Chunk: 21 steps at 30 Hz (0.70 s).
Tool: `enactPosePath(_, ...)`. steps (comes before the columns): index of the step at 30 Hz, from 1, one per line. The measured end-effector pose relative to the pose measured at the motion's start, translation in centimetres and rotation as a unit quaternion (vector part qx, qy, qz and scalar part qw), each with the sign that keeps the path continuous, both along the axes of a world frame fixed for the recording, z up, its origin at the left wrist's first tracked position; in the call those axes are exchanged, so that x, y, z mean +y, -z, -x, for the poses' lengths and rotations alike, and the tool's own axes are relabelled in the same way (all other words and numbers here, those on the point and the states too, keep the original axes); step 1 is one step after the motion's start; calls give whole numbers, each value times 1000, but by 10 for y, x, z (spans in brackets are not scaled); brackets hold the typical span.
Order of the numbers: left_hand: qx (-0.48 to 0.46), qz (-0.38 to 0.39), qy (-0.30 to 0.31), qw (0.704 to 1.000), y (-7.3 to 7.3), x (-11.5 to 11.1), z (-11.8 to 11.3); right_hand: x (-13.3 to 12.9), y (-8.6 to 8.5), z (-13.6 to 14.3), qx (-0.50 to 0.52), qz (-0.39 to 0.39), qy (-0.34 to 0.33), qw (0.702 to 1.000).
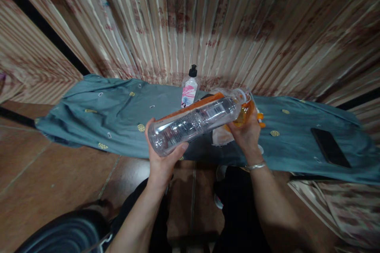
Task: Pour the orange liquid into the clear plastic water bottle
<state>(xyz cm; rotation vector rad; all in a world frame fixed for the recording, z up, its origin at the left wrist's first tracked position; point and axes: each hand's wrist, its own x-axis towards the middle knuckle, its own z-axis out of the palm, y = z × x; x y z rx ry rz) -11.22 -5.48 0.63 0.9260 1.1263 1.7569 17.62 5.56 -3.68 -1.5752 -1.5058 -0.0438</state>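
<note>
A large clear plastic bottle [190, 124] with an orange and printed label lies tilted across the middle of the view, its neck up to the right. My left hand [162, 158] is wrapped round its base. My right hand [246, 130] is closed round a clear container with amber liquid [244, 113], right by the bottle's neck. Whether the neck touches the container's mouth I cannot tell. Behind and below them a pale cloth [222, 137] and an orange plastic piece [261, 120] lie partly hidden. Upright behind the bottle stands a clear pump bottle [190, 91] with a black top and pink label.
All this is above a narrow bench with a green patterned cloth [118, 114]. A black phone [330, 147] lies at its right end. Striped curtains [178, 27] hang just behind. A dark round stool or basin [65, 233] is at lower left on the tiled floor.
</note>
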Motion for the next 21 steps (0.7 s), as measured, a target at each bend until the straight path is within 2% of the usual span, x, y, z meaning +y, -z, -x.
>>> enactPosePath(5,3,-6,-11,1000,0,0,-4,1,3,-1,-8,-3,5,1000)
enactPosePath(10,1,3,17,1000,2,-1,2,2,5,-1,-7,-11,11,1000)
enactPosePath(17,-19,8,-18,1000,-5,-1,-4,-2,-4,3,11,-1,0,1000)
enactPosePath(21,-10,10,-1,1000,-5,-1,-2,-3,-6,4,23,19,3,1000)
